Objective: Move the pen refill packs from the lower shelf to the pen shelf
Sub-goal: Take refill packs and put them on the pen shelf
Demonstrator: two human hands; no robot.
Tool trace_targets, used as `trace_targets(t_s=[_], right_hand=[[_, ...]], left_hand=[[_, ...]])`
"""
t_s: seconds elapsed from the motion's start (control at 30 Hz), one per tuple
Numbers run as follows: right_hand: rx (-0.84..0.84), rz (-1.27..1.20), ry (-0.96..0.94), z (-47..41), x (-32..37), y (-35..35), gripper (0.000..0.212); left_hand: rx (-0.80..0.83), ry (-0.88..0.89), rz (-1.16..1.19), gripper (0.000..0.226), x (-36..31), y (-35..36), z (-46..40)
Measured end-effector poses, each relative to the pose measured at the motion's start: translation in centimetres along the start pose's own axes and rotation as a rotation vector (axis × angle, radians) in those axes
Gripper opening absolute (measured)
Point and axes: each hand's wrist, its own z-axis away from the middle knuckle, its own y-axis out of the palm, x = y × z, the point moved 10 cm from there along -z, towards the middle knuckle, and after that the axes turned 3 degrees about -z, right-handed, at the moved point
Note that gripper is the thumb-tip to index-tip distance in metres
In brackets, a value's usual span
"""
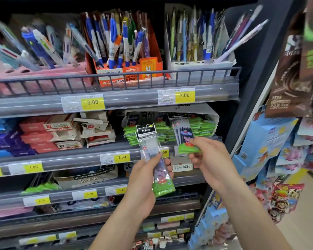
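Left hand [143,179] grip: clear green-bottomed refill pack [154,159], upright for carrying. Right hand [209,159] grip: second cartoon-printed pack [185,139], pinched, likewise bound for wire-fronted pen shelf [116,80].

The top shelf [116,98], fenced by a wire rail, carries a pink pen tray [38,73], an orange pencil box [128,73] and a white pen box [197,67]. The shelf below [61,159] holds red boxes [38,136], torn white cartons [96,130] and stacked green packs [202,127].

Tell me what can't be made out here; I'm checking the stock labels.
Head view only:
- Small print on the price tag: too small, blurred.
- Pens in the pink box: motion blur.
- Tag behind the left hand's refill pack: number partly covered.
- Hanging snack bags: cut off at right edge.
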Motion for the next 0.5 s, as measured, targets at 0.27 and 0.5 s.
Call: trace_targets(t_s=[0.27, 0.5], right_hand=[[-0.141, -0.397, 0.062, -3.7, -0.8, -0.4, 0.028], [-0.222, 0.806, -0.791, -0.7, 5.1, 0.6, 0.039]], left_hand=[[0.034, -0.067, 0.065, 0.026, 0.4, 1.0, 0.3], [0.032, -0.085, 0.111, 0.026, 0.5, 1.4, 0.0]])
